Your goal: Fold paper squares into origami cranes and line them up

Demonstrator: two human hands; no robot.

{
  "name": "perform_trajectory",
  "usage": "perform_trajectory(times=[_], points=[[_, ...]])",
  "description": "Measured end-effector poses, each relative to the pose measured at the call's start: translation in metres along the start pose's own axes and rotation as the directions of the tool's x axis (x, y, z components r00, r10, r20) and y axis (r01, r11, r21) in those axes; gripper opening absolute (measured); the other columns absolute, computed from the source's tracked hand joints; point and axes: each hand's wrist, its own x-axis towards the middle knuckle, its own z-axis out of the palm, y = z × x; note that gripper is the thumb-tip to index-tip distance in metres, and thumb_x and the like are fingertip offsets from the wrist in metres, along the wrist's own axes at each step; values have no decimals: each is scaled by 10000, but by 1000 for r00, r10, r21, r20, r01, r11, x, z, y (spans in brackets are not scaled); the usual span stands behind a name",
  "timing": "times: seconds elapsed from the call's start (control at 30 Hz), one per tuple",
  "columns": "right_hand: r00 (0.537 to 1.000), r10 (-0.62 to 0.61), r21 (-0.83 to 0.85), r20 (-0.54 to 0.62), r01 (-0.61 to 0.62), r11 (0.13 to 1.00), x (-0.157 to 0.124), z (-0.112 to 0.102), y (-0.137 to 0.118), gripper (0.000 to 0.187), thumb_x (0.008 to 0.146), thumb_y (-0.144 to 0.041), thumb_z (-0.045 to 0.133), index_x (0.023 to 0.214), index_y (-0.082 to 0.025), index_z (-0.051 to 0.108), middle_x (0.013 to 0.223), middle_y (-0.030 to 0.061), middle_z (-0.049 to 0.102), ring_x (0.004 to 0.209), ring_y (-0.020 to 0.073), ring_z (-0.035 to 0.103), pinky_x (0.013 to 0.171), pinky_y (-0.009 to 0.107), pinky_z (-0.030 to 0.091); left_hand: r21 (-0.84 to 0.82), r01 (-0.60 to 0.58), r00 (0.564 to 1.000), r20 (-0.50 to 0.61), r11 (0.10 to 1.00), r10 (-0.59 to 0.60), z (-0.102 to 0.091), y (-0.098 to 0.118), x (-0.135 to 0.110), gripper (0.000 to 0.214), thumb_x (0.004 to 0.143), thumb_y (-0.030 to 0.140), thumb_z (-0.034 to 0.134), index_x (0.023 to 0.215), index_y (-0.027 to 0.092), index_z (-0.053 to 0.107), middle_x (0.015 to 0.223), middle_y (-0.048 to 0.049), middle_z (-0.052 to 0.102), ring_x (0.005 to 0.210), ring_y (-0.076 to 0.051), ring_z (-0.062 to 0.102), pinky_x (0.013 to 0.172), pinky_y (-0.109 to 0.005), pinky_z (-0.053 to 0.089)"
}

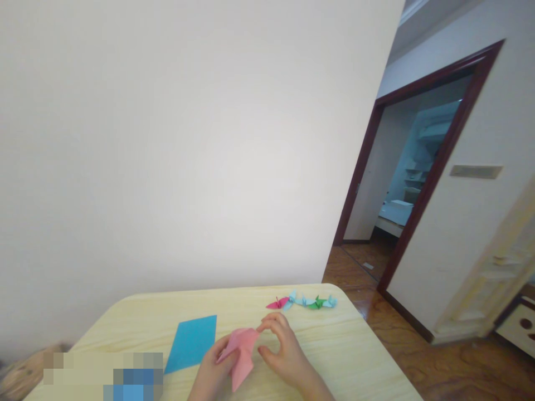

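Note:
My left hand [214,366] grips a folded piece of pink origami paper [241,352] near the table's front edge. The paper stands partly raised, with one point hanging toward me. My right hand [285,350] is at the paper's right side, its index fingertip touching the upper corner and its thumb just beside the paper. To the left lies a flat blue paper sheet [190,343], close to my left hand. A row of small origami cranes [301,302] in pink, pale blue and green stands near the far edge.
The light wooden table [338,351] has a rounded far corner, with a white wall [175,156] behind it. A pixelated patch [104,376] covers the table's near left. Right of the table, a wood floor [397,356] leads to a dark-framed doorway [418,167].

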Motion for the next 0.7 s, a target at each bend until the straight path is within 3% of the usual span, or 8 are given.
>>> perform_trajectory(times=[0.07, 0.13, 0.3, 0.4, 0.5, 0.57, 0.63, 0.7], points=[[1000, -7, -11, 17, 7, 1000, -1, 2, -2, 318, 616, 0, 587, 844, -221, 593, 974, 36, 498, 985, 191, 490, 882, 319, 399, 36, -17, 997, 79, 999, 14, 1, -2, 1, 343, 627, 448, 641, 783, 150, 709, 724, -61, 737, 730, -269, 658, 714, -363, 508], [1000, -25, -41, 3, 25, 999, -2, 4, -6, 304, 632, -17, 588, 858, -220, 583, 1000, 47, 494, 1003, 195, 481, 891, 324, 395, 93, -33, 996, 80, 995, 26, 0, -4, 3, 392, 662, 513, 595, 766, 154, 716, 719, -58, 739, 717, -272, 660, 708, -371, 511], [979, -196, -220, 60, 204, 954, -6, 11, -17, 501, 626, -2, 566, 1056, -256, 525, 1147, 58, 462, 1097, 223, 405, 954, 387, 332, 192, -59, 987, -135, 980, 86, -5, -1, 4, 439, 582, 566, 639, 752, 170, 725, 818, -72, 744, 866, -306, 643, 815, -390, 481], [957, -273, -308, 98, 290, 906, -4, 14, -21, 395, 621, 5, 571, 905, -270, 590, 1150, 24, 485, 1094, 230, 395, 952, 403, 318, 180, -41, 974, -211, 983, 80, -9, 0, 3, 458, 546, 565, 665, 743, 155, 716, 797, -81, 745, 837, -324, 650, 784, -418, 495], [966, -254, -366, 55, 256, 895, -3, 12, -21, 241, 663, -33, 570, 773, -244, 607, 1150, 24, 488, 1101, 243, 376, 940, 420, 314, 63, 38, 964, -264, 997, -20, -11, 1, 2, 490, 537, 549, 683, 762, 114, 699, 732, -100, 742, 774, -322, 666, 693, -408, 528], [976, -217, -412, 35, 212, 886, -3, 9, -19, 270, 664, -15, 535, 788, -241, 616, 1169, 34, 476, 1111, 256, 359, 938, 442, 299, -21, 81, 957, -278, 996, -84, -12, 2, 3, 476, 562, 529, 680, 773, 103, 692, 710, -108, 738, 764, -307, 671, 677, -388, 536], [985, -168, -450, 36, 166, 877, -5, 8, -17, 383, 625, 19, 503, 874, -246, 622, 1148, 54, 489, 1072, 264, 383, 910, 451, 308, -22, 59, 949, -308, 998, -63, -13, 3, 4, 456, 567, 514, 681, 784, 113, 694, 751, -114, 738, 794, -300, 666, 719, -392, 528], [994, -100, -473, 45, 109, 874, -7, 11, -16, 459, 601, 23, 492, 953, -243, 618, 1031, 74, 541, 959, 258, 444, 837, 433, 348, 71, -19, 942, -333, 997, 42, -13, 3, 4, 429, 559, 505, 684, 777, 136, 704, 814, -113, 735, 837, -307, 651, 781, -412, 506]])
